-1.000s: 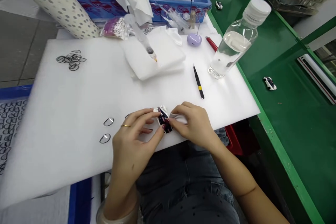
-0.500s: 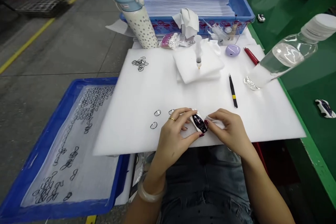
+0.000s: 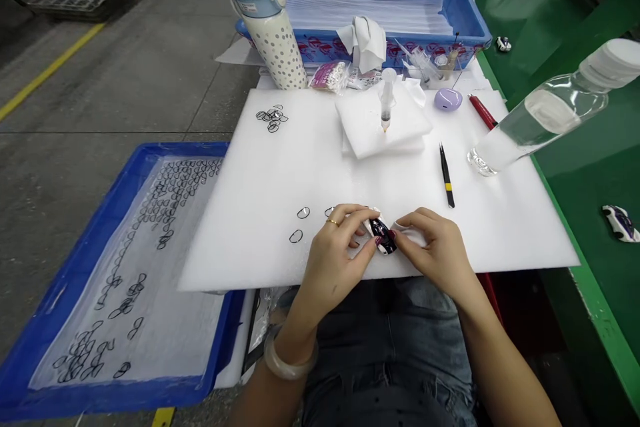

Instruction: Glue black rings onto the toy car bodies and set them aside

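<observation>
1. The left hand (image 3: pixel 333 257) held a small, shiny white and black toy car (image 3: pixel 384 238) between its thumb and fingers.
2. The right hand (image 3: pixel 437 243) pinched a soft white cloth (image 3: pixel 413 233), and its fingertips touched the car's side.
3. The car was between both hands, near the front edge of a flat white foam board (image 3: pixel 510 233). I could not tell if it touched the board.
4. Two thin black rings (image 3: pixel 303 213) lay left of the left hand.
5. Black metal tweezers with a yellow band (image 3: pixel 446 177) lay beyond the right hand.
6. A clear plastic syringe (image 3: pixel 387 97) was on a square white foam pad (image 3: pixel 363 137), farther back.
</observation>
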The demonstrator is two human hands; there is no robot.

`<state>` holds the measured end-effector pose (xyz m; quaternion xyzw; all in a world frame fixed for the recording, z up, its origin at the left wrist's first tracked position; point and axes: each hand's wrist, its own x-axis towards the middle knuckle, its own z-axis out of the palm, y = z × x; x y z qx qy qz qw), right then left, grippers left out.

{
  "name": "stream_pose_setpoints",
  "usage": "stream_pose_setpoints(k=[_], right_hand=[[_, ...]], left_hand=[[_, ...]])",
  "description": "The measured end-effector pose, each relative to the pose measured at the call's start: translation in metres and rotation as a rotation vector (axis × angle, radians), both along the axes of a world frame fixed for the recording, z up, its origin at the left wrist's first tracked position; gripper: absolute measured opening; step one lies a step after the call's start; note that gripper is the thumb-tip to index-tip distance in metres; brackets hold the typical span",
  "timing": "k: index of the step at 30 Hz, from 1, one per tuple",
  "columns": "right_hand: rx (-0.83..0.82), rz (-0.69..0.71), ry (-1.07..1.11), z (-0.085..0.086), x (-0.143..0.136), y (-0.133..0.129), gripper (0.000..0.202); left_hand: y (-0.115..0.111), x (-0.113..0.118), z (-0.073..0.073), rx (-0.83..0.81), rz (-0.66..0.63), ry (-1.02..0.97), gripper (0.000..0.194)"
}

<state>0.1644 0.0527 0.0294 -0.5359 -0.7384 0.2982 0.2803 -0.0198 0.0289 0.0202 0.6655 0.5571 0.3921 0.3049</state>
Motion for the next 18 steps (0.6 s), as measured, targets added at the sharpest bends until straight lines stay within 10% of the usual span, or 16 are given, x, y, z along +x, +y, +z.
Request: stream_pose_setpoints(k=[6,12,18], right_hand=[[-0.084,0.118,-0.011,0.027,0.028,0.016,0.029],[0.395,-0.271,-0.337,0.046,0.070,0.026,0.034],[0.243,0.014,-0.180,0.023,0.006,0.003,0.041]], left_hand=[[0.003,0.000,0.005,-0.071,-0.026,0.032,0.032],[0.005,0.011,0.003,-0.073,0.085,0.102,0.052],[-0.001,-0.010,-0.003,-0.090,-0.054,-0.167,0.079]])
